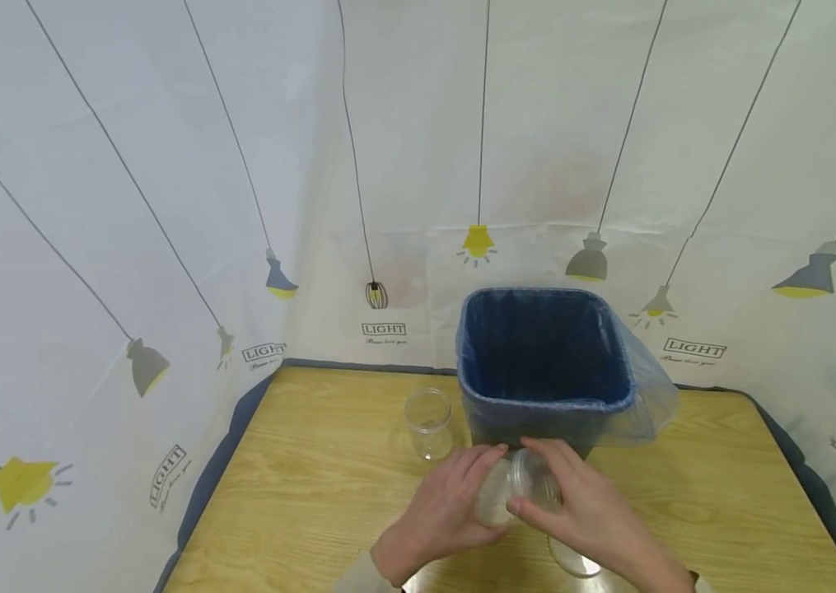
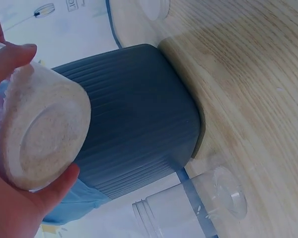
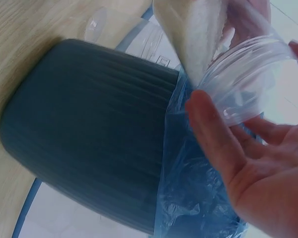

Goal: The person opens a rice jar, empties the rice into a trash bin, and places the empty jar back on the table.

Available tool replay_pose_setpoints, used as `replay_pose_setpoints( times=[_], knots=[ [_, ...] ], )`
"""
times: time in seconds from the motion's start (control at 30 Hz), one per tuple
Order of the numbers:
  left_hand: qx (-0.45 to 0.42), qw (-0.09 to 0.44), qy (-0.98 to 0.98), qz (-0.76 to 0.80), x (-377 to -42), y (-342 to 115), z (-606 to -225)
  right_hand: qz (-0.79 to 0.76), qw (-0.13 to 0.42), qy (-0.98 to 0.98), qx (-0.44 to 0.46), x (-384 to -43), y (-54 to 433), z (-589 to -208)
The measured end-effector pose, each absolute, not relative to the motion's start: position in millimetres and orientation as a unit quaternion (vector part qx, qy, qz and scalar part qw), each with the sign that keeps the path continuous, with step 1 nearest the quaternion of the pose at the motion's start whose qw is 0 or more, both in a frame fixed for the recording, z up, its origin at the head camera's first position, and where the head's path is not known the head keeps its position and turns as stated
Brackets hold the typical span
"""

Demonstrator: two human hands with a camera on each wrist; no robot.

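Observation:
My left hand (image 1: 447, 502) grips a clear plastic jar (image 2: 49, 129) with pale, grainy stuff in it; the jar is tipped on its side, its base towards the left wrist camera. Fingers and thumb wrap its wall. In my right hand (image 1: 576, 502) is a second clear jar (image 3: 248, 74), which looks empty, held between fingers and thumb. The two jars meet mouth to mouth in front of the bin, above the table. Part of the filled jar's rim is hidden by the fingers.
A dark bin (image 1: 536, 424) with a blue plastic liner (image 1: 647, 395) stands just beyond my hands. Another clear jar (image 1: 429, 424) stands upright to its left. A round clear thing (image 1: 573, 558) lies on the wooden table (image 1: 314, 494) below my right hand. A printed cloth (image 1: 418, 165) hangs behind.

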State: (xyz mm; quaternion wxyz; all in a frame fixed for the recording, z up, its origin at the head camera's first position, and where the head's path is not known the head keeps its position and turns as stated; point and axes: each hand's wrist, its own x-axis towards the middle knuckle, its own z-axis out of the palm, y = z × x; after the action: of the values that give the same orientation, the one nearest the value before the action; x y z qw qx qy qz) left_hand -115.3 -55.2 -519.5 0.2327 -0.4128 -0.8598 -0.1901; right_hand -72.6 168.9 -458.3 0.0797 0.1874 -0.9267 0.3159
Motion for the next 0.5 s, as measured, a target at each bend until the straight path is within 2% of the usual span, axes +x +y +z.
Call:
replay_pose_setpoints(
  times=[0.17,0.5],
  knots=[
    [-0.426,0.205,-0.855,-0.214,-118.6,-59.3,-517.2,0.303,0.116,-0.912,0.251,-76.0,173.4,-461.3],
    [-0.432,0.111,-0.862,-0.24,-122.1,-67.7,-511.9,0.278,0.125,-0.891,0.337,-81.1,178.8,-463.4]
  ],
)
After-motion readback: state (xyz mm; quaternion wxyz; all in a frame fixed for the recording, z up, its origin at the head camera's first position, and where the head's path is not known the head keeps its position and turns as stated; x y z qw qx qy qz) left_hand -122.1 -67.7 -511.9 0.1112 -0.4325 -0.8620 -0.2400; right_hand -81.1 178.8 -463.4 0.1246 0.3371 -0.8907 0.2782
